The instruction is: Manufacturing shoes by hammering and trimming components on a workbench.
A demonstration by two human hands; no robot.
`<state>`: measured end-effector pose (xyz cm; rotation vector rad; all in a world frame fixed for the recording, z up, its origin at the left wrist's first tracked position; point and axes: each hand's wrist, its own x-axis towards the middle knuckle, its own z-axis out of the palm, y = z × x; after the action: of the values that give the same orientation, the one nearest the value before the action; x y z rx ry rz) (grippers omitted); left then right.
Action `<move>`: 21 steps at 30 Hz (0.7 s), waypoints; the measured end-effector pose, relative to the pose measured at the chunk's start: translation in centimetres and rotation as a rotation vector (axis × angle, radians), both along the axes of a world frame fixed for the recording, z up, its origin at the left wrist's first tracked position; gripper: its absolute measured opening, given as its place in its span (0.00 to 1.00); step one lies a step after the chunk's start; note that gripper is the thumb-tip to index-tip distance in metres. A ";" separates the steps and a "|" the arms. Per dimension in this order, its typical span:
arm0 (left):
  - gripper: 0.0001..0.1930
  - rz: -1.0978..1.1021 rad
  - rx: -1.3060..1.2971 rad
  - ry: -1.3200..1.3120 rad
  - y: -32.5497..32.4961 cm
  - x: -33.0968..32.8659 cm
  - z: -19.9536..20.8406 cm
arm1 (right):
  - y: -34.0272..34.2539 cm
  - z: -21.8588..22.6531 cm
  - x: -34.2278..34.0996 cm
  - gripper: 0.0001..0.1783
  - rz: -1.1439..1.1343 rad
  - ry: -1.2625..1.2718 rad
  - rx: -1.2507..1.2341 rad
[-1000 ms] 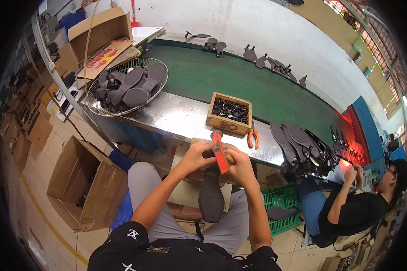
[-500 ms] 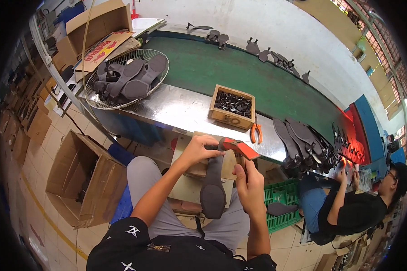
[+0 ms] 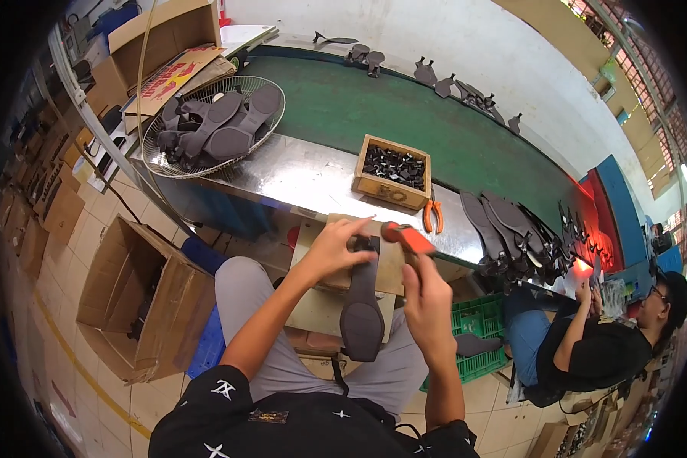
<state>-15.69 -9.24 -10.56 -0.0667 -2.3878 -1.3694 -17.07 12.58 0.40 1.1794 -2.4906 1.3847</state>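
Observation:
A dark grey sandal [image 3: 362, 320] lies over a pale board above my lap, its wide sole end pointing toward me. My left hand [image 3: 334, 250] pinches its far end, thumb on one side and fingers curled over the other. What small part may lie under those fingertips is hidden. In my right hand [image 3: 429, 301] is a hammer [image 3: 413, 240] with an orange-red head, raised just right of the sandal's far end and apart from it. The hammer's handle is mostly covered by my fingers.
Ahead on the metal ledge are a wooden box [image 3: 389, 193] of small black pieces, orange pliers [image 3: 433, 217] and a sandal pile [image 3: 503, 229]. A wire basket [image 3: 152, 164] holds more sandals. Cardboard box [image 3: 160, 328] at left; green crate [image 3: 473, 313] and a seated co-worker [image 3: 595, 343] at right.
The hammer head has shifted right, away from my left fingertips, uncovering the sandal's far end. My right hand has moved slightly right. My left hand stays at the sandal's end.

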 end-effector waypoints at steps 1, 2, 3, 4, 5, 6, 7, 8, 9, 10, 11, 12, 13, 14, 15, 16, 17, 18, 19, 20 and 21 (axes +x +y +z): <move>0.46 0.027 -0.123 0.002 0.0 0.3 0.3 | 0.6 1.4 0.7 0.12 -0.062 0.050 -0.042; 0.46 0.040 -0.122 -0.005 -0.3 0.6 0.0 | 1.1 2.7 1.7 0.13 -0.115 0.091 -0.087; 0.52 0.070 -0.222 0.007 -0.4 0.9 -0.5 | 1.4 4.8 3.3 0.15 -0.110 -0.016 -0.247; 0.58 0.089 -0.321 0.025 -0.3 0.9 -0.4 | 1.7 6.2 4.4 0.17 -0.116 -0.115 -0.405; 0.58 0.061 -0.286 -0.023 -0.2 0.9 -0.2 | 2.9 5.2 4.0 0.17 -0.048 -0.037 -0.406; 0.58 0.050 -0.283 -0.020 0.0 0.7 0.3 | 2.4 3.7 3.3 0.17 -0.059 -0.033 -0.403; 0.58 0.053 -0.303 -0.033 0.2 0.5 0.6 | 1.2 1.8 2.2 0.13 -0.065 0.204 -0.132; 0.58 0.058 -0.321 -0.047 0.6 0.5 0.8 | 0.3 0.3 1.4 0.09 -0.066 0.434 0.147; 0.58 0.073 -0.388 -0.060 0.1 0.6 0.3 | -0.8 -1.7 0.6 0.09 -0.071 0.181 0.143; 0.58 0.075 -0.286 -0.079 -0.3 0.2 0.8 | -1.7 -2.5 -0.5 0.08 -0.083 -0.057 0.139; 0.58 0.067 -0.268 -0.144 0.0 1.0 0.7 | -0.7 -2.2 -0.1 0.10 -0.069 -0.025 0.168; 0.58 0.066 -0.255 -0.200 -0.1 1.1 0.5 | -0.6 -0.7 -0.3 0.10 -0.065 -0.014 0.165; 0.57 0.084 -0.240 -0.176 -0.2 1.3 0.1 | 0.1 0.8 0.8 0.11 -0.110 0.084 0.037; 0.57 0.089 -0.237 -0.193 -0.1 1.5 0.0 | 1.0 2.2 1.9 0.12 -0.152 0.180 -0.091; 0.51 0.096 -0.281 -0.170 0.1 1.2 0.1 | 3.0 3.3 3.2 0.14 -0.135 -0.081 -0.093; 0.45 0.105 -0.325 -0.146 0.3 0.9 0.3 | 3.5 2.0 4.0 0.15 -0.164 -0.272 -0.165; 0.40 0.114 -0.370 -0.120 0.3 0.7 0.5 | 2.3 0.8 2.7 0.14 -0.088 0.047 -0.011; 0.40 0.104 -0.373 -0.122 0.8 0.4 0.6 | 1.1 -0.8 0.9 0.14 -0.012 0.365 0.143; 0.33 0.107 -0.409 -0.138 1.2 0.5 0.5 | -0.3 -3.1 0.4 0.15 -0.092 -0.105 0.180; 0.26 0.122 -0.448 -0.151 0.8 0.8 0.5 | -0.3 -2.5 1.1 0.15 -0.086 -0.111 0.180; 0.20 0.161 -0.412 -0.097 0.8 0.7 -0.3 | -0.5 -0.8 0.4 0.15 -0.069 -0.057 0.074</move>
<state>-15.01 -8.42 -10.88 0.0812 -2.6547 -0.8112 -16.67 12.13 -0.41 1.0690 -2.6163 1.3394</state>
